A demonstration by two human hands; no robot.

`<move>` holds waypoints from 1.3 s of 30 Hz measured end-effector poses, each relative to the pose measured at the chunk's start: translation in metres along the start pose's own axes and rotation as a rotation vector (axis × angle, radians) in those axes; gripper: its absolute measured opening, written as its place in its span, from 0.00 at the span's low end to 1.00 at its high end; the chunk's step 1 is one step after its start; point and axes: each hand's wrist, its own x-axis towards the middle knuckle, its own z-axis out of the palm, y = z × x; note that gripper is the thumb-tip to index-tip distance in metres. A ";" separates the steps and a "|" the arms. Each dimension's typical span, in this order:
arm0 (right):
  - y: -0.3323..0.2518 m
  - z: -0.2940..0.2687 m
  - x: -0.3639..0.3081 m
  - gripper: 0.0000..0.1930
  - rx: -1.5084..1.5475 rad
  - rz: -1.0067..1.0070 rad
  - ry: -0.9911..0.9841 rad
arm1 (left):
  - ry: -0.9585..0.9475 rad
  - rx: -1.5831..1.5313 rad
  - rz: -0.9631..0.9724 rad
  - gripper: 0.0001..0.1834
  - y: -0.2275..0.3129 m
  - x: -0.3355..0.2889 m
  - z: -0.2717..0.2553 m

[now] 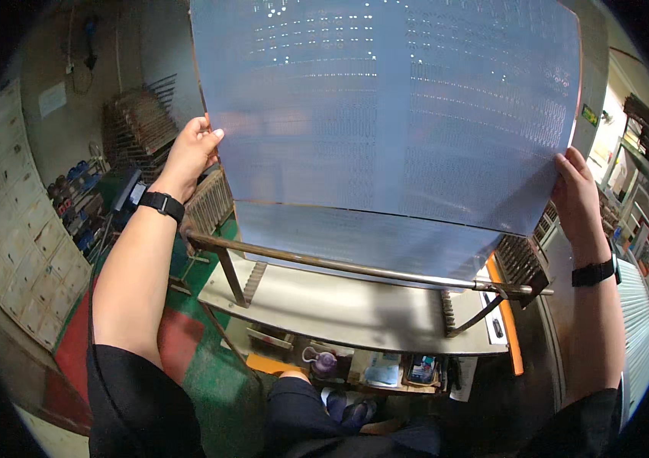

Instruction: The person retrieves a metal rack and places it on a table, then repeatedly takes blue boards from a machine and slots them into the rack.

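I hold up a large thin blue-grey sheet [393,107] patterned with rows of tiny holes, so that it fills the upper middle of the view. My left hand [191,153] grips its left edge and my right hand [576,195] grips its right edge. Each wrist carries a black band. Below the raised sheet lies a second sheet of the same kind [362,240], flat behind a rusty metal bar [339,267] of a frame. The sheet hides whatever is behind it.
A grey work surface [339,309] with slotted metal racks sits under the bar. A low shelf holds a purple bottle [324,362] and small items. Wire racks [137,122] stand at the left, shelving at the right, and the floor is red and green [187,343].
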 end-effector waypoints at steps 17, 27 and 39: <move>0.049 0.027 0.034 0.15 0.093 -0.127 0.191 | -0.040 0.026 -0.026 0.13 -0.020 0.018 0.005; 0.044 0.033 0.022 0.15 0.088 -0.194 0.223 | 0.033 0.069 -0.011 0.15 -0.019 0.009 0.002; 0.075 0.012 0.017 0.22 -0.162 -0.065 0.224 | 0.118 0.314 0.215 0.14 -0.015 0.023 0.012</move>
